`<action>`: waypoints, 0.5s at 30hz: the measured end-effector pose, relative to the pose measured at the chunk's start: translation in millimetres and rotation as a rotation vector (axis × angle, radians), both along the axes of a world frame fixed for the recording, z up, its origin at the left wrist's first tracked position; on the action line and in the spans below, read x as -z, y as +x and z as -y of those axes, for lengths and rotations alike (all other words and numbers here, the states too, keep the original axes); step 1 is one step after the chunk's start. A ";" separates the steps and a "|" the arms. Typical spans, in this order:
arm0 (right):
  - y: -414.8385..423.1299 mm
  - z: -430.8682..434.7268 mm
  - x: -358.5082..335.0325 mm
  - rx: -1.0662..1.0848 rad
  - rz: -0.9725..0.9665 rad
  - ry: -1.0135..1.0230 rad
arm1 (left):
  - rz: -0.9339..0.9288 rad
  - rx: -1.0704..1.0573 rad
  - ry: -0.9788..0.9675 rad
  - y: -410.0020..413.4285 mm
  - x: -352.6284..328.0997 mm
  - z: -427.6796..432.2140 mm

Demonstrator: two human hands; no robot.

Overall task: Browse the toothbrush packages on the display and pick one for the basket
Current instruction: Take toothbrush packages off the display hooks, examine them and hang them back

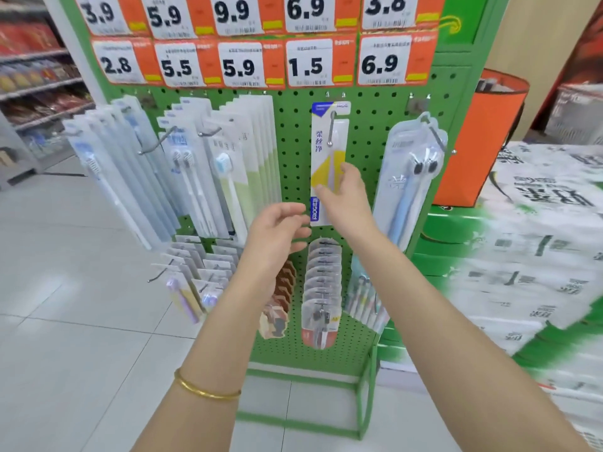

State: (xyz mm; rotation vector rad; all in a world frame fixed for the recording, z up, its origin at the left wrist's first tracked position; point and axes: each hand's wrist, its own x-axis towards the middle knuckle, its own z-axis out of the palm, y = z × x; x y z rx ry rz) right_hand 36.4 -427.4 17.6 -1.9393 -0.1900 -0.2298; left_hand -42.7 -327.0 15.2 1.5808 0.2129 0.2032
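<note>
Right hand (342, 194) grabbing a toothbrush package (328, 148)

The package hung on the middle hook (331, 125) of the green pegboard (293, 141), with thumb and fingers pinched across its lower half. The left hand (277, 233) was loose and holding nothing, just beside the package's bottom end.

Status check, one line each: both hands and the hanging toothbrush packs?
yellow-white pack: on its hook, upright, gripped low
right hand: pinching yellow-white pack
left hand: open, holding nothing
twin pack: hanging on hook, untouched
left-side packs: hanging in rows, untouched
</note>
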 end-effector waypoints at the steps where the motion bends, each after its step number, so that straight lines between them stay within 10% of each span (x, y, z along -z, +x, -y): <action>1: 10.2 -6.3 0.3 0.036 0.019 0.005 | -0.003 -0.001 0.008 3.6 -0.4 -2.9; 15: 53.6 -22.7 11.8 0.270 0.163 0.140 | -0.004 0.192 -0.006 32.6 -6.6 -37.9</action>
